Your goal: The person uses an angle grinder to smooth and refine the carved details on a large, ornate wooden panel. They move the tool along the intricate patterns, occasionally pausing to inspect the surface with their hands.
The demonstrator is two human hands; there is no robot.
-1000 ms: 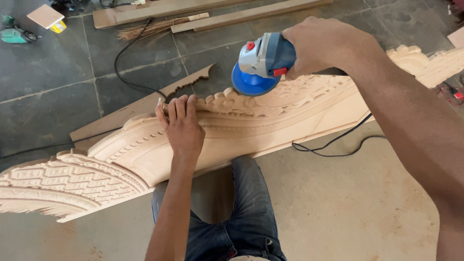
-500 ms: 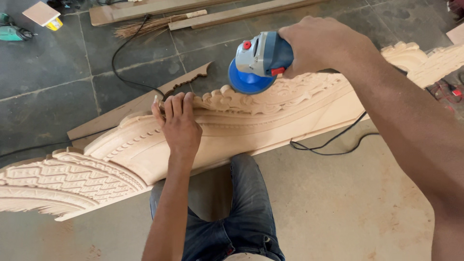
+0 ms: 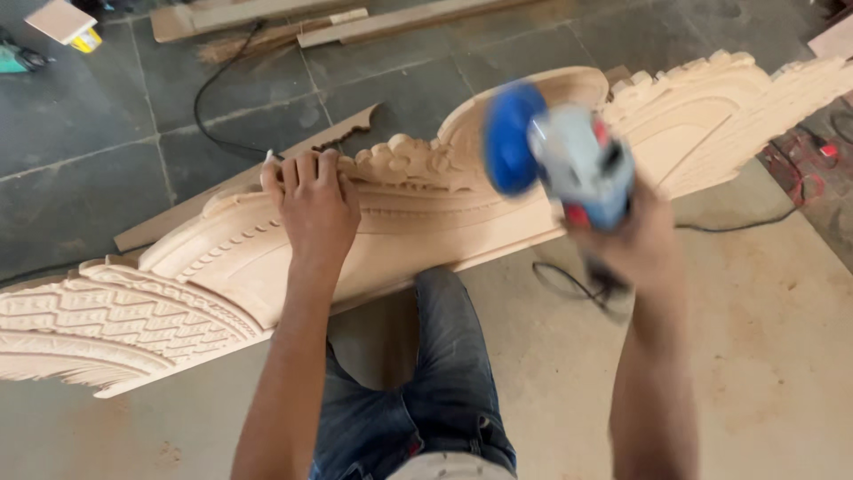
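Note:
A long carved wooden panel (image 3: 426, 213) with scrollwork and a chevron-patterned end lies across the floor. My left hand (image 3: 311, 200) rests flat on its upper carved edge, fingers curled over the rim. My right hand (image 3: 626, 249) grips a blue and grey handheld sander (image 3: 560, 160), blurred with motion. The tool is lifted off the panel and tilted, its blue round pad facing left. A black cord (image 3: 577, 284) trails from it onto the floor.
My leg in blue jeans (image 3: 435, 382) lies under the panel's near edge. Wooden planks (image 3: 355, 18) and a black cable (image 3: 213, 107) lie on the dark stone tiles beyond. A pale board covers the floor at right. Small tools sit at the far left.
My right hand has swung the sander up and away from the panel's top edge, toward me and to the right. My left hand stays on the carving.

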